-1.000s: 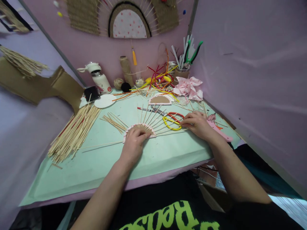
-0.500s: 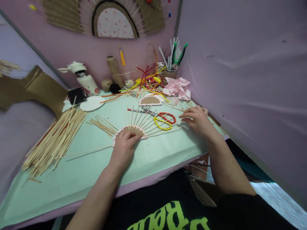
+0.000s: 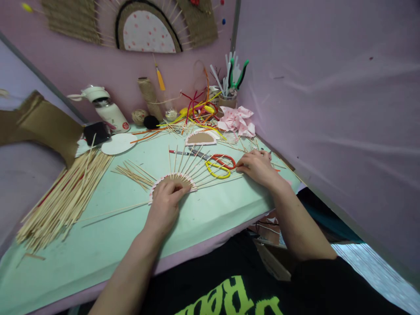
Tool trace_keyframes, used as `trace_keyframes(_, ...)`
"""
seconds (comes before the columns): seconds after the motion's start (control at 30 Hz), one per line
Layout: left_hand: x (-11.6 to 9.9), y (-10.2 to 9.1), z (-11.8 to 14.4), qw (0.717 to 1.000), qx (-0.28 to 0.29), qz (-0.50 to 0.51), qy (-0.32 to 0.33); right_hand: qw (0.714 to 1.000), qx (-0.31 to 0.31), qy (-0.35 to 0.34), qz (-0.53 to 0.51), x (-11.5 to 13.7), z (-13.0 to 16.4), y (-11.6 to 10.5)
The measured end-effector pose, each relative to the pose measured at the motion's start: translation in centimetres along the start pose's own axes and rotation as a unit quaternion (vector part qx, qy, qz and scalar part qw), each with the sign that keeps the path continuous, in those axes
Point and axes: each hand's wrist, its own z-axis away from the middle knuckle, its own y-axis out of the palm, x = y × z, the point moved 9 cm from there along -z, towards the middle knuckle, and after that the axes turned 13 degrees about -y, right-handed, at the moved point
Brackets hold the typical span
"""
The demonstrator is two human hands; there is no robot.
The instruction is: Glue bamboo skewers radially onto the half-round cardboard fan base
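A half-round card piece (image 3: 173,180) with a pink scalloped edge lies on the mint-green table cover (image 3: 108,236), and thin bamboo sticks (image 3: 193,164) fan out from it. My left hand (image 3: 165,204) presses down on its flat side, fingers on the card. My right hand (image 3: 257,167) rests on the table at the right end of the fan, fingertips curled together at the tip of the lowest stick (image 3: 223,181). Scissors (image 3: 219,165) with red and yellow handles lie under the sticks, just left of that hand.
A big bundle of bamboo sticks (image 3: 62,203) lies at the left. Along the back stand a white flask (image 3: 106,109), a twine spool (image 3: 148,92), coloured cords (image 3: 197,111), a tool cup (image 3: 228,99), pink crumpled paper (image 3: 238,121) and a second half-round card (image 3: 200,139). A purple wall (image 3: 328,109) closes the right side.
The view has swung so everything sits further left. My right hand drew back from the scissors a little, then returned to the stick tips. My left hand stays on the card.
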Motion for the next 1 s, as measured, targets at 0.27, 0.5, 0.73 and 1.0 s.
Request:
trace_keyframes(0.27,0.17,0.02,0.0,1.0,0.0,0.012,-0.011,1.0,-0.022,-0.012,-0.001,0.08,0.0,-0.11)
trace_keyframes(0.5,0.0,-0.12,-0.08,1.0,-0.002,0.015,-0.008,0.999,-0.041,-0.016,0.011,0.21,0.09,-0.45)
trace_keyframes(0.73,0.04,0.09,0.02,1.0,0.007,0.005,-0.012,0.999,-0.026,0.005,0.019,-0.03,-0.05,-0.17)
trace_keyframes(1.0,-0.08,-0.22,-0.03,0.999,0.011,0.044,-0.027,0.997,-0.065,0.023,0.025,-0.57,0.57,-0.94)
